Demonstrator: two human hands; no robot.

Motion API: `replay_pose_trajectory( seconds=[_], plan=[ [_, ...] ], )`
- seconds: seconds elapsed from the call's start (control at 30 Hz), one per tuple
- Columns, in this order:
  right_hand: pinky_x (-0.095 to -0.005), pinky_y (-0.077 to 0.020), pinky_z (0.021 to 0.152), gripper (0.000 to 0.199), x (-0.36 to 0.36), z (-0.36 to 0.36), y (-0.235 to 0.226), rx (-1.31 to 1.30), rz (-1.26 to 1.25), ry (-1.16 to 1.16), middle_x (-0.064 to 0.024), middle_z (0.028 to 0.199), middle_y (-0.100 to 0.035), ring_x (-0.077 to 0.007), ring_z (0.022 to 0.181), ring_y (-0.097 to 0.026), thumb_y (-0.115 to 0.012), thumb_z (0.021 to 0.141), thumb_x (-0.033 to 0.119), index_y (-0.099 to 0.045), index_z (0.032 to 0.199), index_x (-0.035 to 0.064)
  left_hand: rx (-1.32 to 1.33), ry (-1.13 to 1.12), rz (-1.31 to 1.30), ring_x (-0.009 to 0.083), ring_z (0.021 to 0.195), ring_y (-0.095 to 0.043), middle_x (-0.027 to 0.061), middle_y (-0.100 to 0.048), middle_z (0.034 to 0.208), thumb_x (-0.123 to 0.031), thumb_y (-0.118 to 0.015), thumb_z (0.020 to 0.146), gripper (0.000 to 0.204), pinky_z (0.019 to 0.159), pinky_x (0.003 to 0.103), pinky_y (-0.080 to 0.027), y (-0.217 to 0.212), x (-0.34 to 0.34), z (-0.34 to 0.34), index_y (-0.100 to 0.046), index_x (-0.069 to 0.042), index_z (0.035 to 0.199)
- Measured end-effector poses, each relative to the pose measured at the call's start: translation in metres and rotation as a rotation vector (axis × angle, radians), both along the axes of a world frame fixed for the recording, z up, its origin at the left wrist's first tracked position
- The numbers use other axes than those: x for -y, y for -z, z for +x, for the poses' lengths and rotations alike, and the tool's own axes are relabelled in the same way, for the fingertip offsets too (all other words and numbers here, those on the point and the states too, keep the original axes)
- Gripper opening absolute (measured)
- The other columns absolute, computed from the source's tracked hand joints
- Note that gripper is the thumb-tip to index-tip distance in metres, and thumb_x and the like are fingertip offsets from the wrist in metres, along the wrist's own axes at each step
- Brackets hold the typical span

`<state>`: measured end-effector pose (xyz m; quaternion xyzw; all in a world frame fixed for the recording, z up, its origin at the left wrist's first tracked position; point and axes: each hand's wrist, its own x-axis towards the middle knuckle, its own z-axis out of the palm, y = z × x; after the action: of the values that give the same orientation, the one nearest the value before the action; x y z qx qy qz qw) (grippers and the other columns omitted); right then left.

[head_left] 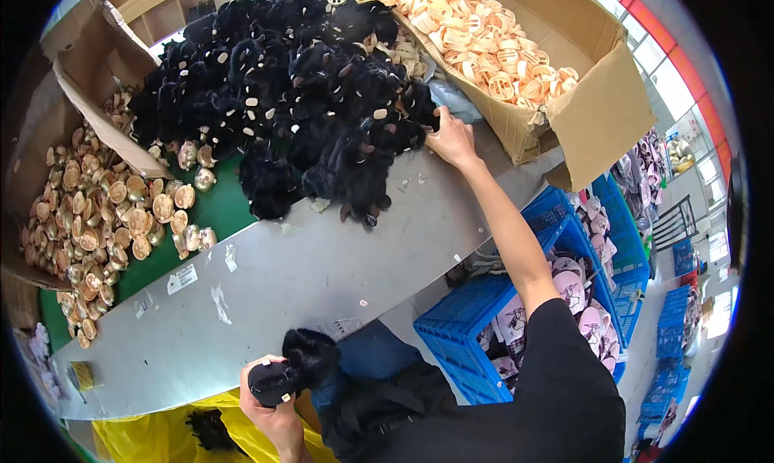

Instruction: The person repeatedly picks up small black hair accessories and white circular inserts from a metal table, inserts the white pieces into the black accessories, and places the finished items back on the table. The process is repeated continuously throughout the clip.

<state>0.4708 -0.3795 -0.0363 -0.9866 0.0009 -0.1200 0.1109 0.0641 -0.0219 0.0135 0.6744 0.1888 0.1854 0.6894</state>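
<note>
My left hand (260,406) is closed around a black plush piece (310,358) near my lap, just off the front edge of the metal worktop (322,261). A small pale tab shows on the piece's dark end. My right arm stretches far across the worktop. At the right edge of a big heap of black plush pieces (274,76), my right hand (453,139) pinches black fur between thumb and fingers. How much of that piece it holds is hidden in the heap. Several pieces in the heap carry pale tabs.
A cardboard box (597,92) of peach plastic parts (500,52) stands at the back right. Shiny gold-coloured shells (105,221) spill from a carton at left onto a green surface (214,201). Blue crates (459,326) with pink pieces stand right; a yellow bag (161,435) hangs below.
</note>
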Motion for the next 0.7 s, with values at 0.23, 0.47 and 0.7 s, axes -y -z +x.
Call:
replay_pose_trajectory(
  seconds=[0.23, 0.47, 0.7],
  plan=[
    [-0.0445, -0.0505, 0.092, 0.065, -0.003, -0.006, -0.004, 0.252, 0.274, -0.115, -0.0211, 0.116, -0.068, -0.0363, 0.108, -0.067, -0.079, 0.079, 0.029, -0.047, 0.131, 0.0038, -0.002, -0.023, -0.023, 0.0195, 0.089, -0.058, 0.0090, -0.061, 0.097, -0.014, -0.067, 0.072, 0.032, 0.085, 0.030, -0.046, 0.007, -0.007, -0.003, -0.059, 0.000, 0.100],
    [-0.0423, -0.0507, 0.094, 0.067, -0.078, -0.122, -0.092, 0.366, 0.330, -0.677, -0.0149, 0.123, -0.064, -0.0324, 0.108, -0.061, -0.090, 0.067, 0.025, -0.053, 0.120, 0.0044, -0.098, -0.046, 0.003, 0.0143, 0.083, -0.057, 0.0062, -0.061, 0.091, -0.012, -0.066, 0.068, 0.035, 0.079, 0.025, -0.046, -0.010, -0.007, 0.004, -0.061, 0.001, 0.100],
    [-0.0388, -0.0536, 0.085, 0.077, -0.174, -0.236, -0.104, -0.207, 0.362, -1.456, -0.0118, 0.104, -0.064, -0.0282, 0.094, -0.060, -0.087, 0.071, 0.031, -0.052, 0.133, 0.0028, -0.117, 0.205, -0.056, 0.0130, 0.084, -0.058, 0.0046, -0.061, 0.089, 0.005, -0.063, 0.064, 0.029, 0.080, 0.024, -0.045, -0.020, -0.007, 0.014, -0.063, 0.002, 0.093]
  ],
)
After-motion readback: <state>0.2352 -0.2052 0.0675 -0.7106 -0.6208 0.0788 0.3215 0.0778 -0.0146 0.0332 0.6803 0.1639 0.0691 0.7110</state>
